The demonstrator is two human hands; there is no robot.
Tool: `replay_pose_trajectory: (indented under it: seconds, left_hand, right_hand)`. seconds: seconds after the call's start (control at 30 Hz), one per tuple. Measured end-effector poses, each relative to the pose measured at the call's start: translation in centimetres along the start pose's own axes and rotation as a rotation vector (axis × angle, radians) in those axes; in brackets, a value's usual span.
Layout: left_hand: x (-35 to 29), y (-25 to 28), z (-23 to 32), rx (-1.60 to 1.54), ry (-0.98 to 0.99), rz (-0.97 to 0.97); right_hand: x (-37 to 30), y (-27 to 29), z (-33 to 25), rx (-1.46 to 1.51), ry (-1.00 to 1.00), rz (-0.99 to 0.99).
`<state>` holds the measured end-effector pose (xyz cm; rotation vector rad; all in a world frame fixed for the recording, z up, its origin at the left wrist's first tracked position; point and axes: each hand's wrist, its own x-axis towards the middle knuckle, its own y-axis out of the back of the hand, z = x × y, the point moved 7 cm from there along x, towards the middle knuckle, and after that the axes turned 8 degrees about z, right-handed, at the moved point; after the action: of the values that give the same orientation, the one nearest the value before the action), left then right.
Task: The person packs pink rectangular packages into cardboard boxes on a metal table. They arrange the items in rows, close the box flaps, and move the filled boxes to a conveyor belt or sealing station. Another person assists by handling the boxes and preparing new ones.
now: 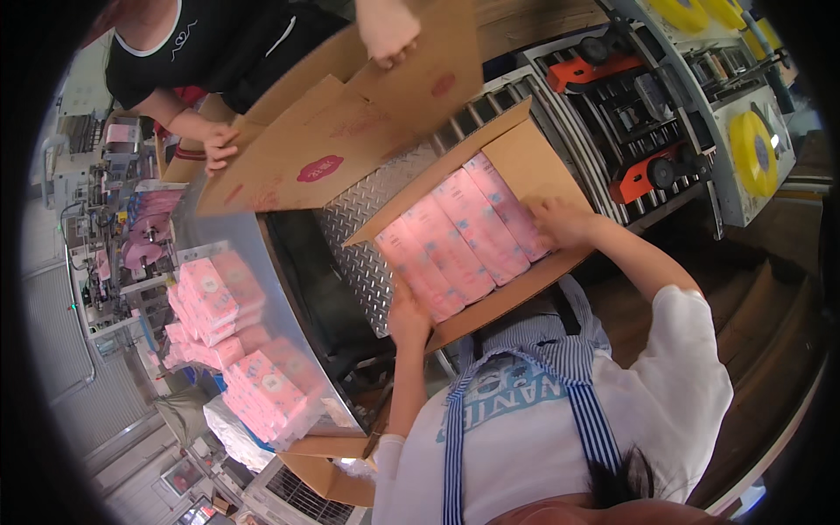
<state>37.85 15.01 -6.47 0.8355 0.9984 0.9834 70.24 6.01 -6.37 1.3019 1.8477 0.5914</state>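
Pink plastic-wrapped soft packs [464, 236], apparently tissues, lie side by side in an open brown carton [534, 162] in front of me. My left hand [409, 317] is at the near left end of the row, its fingers closed against the last pack and partly hidden. My right hand [560, 224] curls over the pack at the right end, beside the raised end flap. Its fingertips press on the pink wrap. The row sits between my two hands.
Across from me, a co-worker's hands [389, 35] hold another brown carton [350, 131] with spread flaps. Loose pink packs [267, 394] are heaped at left. A taping machine with yellow tape rolls [754, 153] and orange-sided rollers [647, 175] stands at right. Diamond-pattern metal plate [363, 284] lies beneath.
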Motion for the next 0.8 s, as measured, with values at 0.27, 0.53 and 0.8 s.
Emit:
replay_pose_trajectory:
  seconds: [0.27,0.53,0.8]
  left_hand:
    - [5.3,-6.0,-1.1,-0.316,-0.151,-0.507]
    - [2.6,-9.3,-8.4,-0.534,0.193,0.275]
    - [3.3,-10.2,-3.7,-0.957,0.366,0.045]
  right_hand:
    - [3.4,-0.4,1.8,-0.088,0.006,-0.231]
    - [8.0,14.3,-1.9,-0.319,0.200,1.169]
    - [0.6,3.0,9.3,-0.235,-0.186,0.843]
